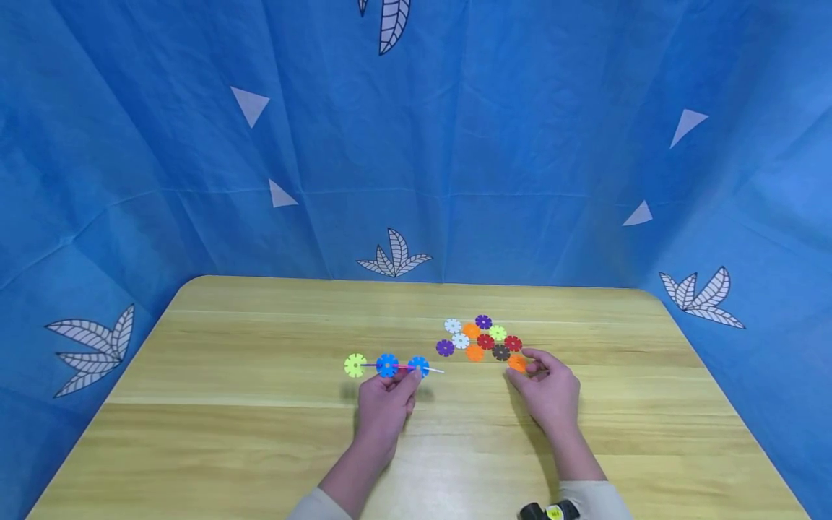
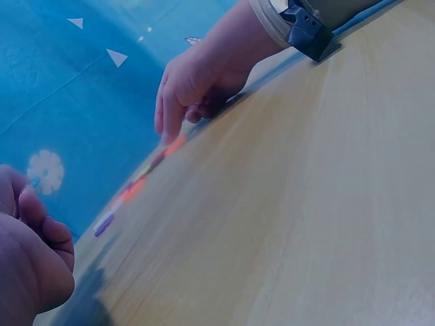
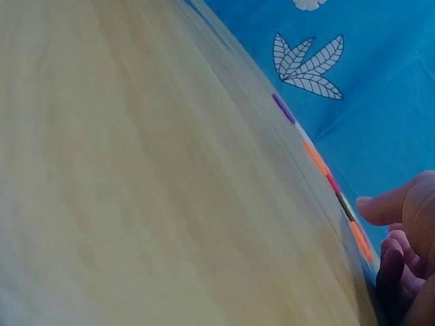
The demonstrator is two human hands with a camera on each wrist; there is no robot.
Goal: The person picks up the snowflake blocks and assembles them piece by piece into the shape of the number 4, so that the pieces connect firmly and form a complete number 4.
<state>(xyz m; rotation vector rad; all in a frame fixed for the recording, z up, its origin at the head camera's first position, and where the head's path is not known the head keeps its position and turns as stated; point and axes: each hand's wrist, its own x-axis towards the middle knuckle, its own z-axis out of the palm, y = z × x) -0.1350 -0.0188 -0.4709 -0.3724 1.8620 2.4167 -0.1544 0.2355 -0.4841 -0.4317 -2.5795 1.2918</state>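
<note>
My left hand pinches a row of joined snowflake discs just above the table, with thumb and index finger at its right part. In that row are a yellow-green disc, a blue disc and a second blue disc, with purple, pink and white discs seen edge-on. My right hand is at the right end of a flat group of loose discs. Its thumb and index finger are spread about an orange disc on the table; the left wrist view shows a fingertip at this disc.
Loose discs lie close together right of the held row: purple, white, orange, red, black and several others. The wooden table ends at a blue patterned cloth.
</note>
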